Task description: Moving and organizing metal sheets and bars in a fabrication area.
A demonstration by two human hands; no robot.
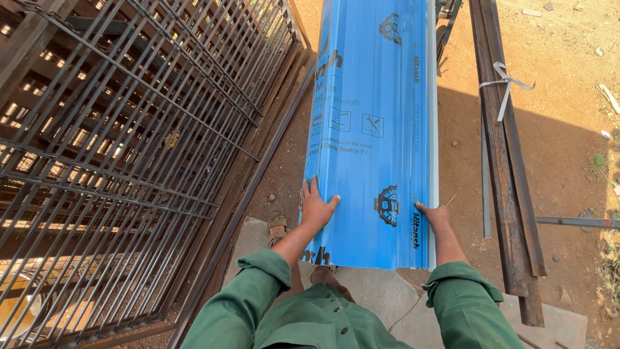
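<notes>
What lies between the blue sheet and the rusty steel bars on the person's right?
In the head view, between the blue sheet and the rusty steel bars lies bare reddish ground with one thin grey metal strip.

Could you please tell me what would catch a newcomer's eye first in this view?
The long bright blue corrugated metal sheet dominates the centre, lying on the reddish dirt ground, with the left hand and right hand pressed on its near end. Stacked dark metal bar grilles fill the left side, and rusty steel angle bars lie right of the sheet.
</notes>
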